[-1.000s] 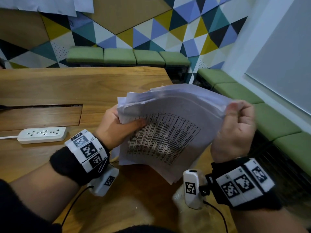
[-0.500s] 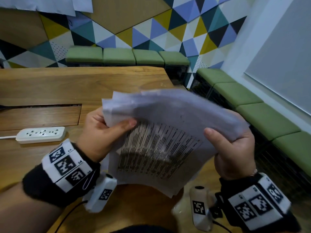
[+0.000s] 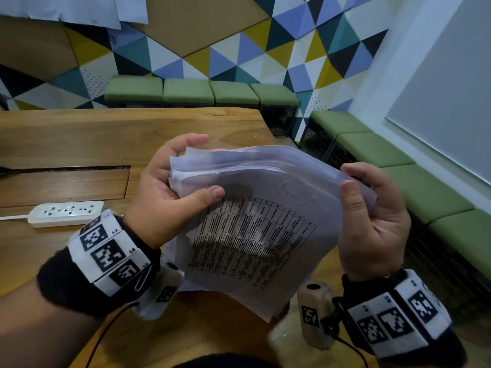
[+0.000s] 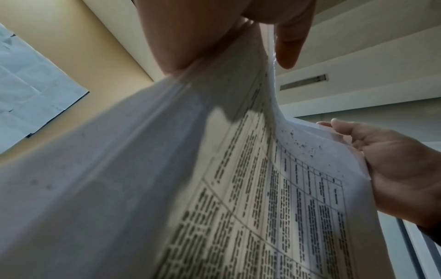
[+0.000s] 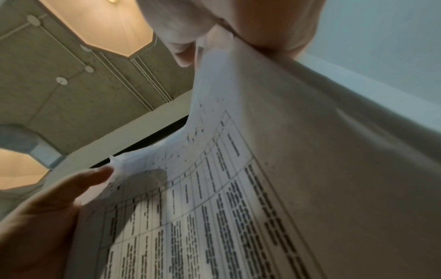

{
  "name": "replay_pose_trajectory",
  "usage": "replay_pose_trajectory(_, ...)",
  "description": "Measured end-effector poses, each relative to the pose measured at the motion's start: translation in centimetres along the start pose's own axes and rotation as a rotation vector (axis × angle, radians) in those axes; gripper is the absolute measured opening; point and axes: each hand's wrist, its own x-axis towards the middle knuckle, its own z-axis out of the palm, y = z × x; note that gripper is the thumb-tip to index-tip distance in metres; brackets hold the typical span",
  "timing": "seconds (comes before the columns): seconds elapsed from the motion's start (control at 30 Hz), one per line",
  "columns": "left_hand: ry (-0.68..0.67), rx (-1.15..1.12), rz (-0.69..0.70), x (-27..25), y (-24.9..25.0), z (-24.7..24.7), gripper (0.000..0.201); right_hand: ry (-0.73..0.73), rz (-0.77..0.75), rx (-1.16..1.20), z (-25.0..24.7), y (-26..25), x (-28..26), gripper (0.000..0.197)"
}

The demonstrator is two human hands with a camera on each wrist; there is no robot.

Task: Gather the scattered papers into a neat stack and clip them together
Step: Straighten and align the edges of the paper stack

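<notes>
A sheaf of white papers (image 3: 255, 235), the front sheet printed with a table, is held upright above the wooden table (image 3: 79, 134) and bows toward me. My left hand (image 3: 170, 192) grips its upper left corner, thumb in front and fingers behind. My right hand (image 3: 369, 208) pinches the upper right edge, thumb on the front sheet. The sheet edges at the top left are fanned and uneven. In the left wrist view the papers (image 4: 214, 188) fill the frame, with the right hand (image 4: 393, 169) at their far edge. In the right wrist view the papers (image 5: 262, 188) run down from the thumb. No clip shows.
A white power strip (image 3: 66, 212) lies on the table at the left, beside a recessed panel (image 3: 63, 181). Green benches (image 3: 202, 91) line the patterned wall behind and the right side (image 3: 398, 166) beyond the table's edge.
Both hands have shifted their hold on the sheaf: the left fingers now wrap behind the top left corner, and the right hand has turned palm toward me. The papers sit slightly lower.
</notes>
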Motion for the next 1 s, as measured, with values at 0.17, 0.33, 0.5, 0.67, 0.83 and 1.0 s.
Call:
replay_pose_trajectory(0.17,-0.001,-0.023,-0.016,0.1,-0.4,-0.2,0.057,0.104,0.081,0.118,0.3,-0.1,0.4,0.011)
replay_pose_trajectory(0.33,0.004,-0.008,-0.042,0.1,-0.3,-0.3,0.057,0.036,0.191,0.206,0.1,0.1,0.0,0.022)
replay_pose_trajectory(0.5,-0.013,-0.014,-0.195,-0.1,-1.4,-0.4,0.058,-0.053,0.454,0.173,0.5,1.1,-1.3,0.045)
replay_pose_trajectory(0.67,0.040,0.048,-0.179,-0.9,-1.3,0.3,0.025,0.027,0.437,0.196,0.3,0.3,-1.5,0.025)
replay_pose_trajectory(0.83,-0.019,0.036,-0.200,-1.0,-1.3,-0.3,0.049,-0.090,0.415,0.278,-0.3,-0.3,-0.1,0.036)
replay_pose_trajectory(1.0,0.086,0.103,-0.374,-0.6,-3.0,0.2,0.024,-0.074,0.472,0.295,-0.4,0.5,0.6,0.042)
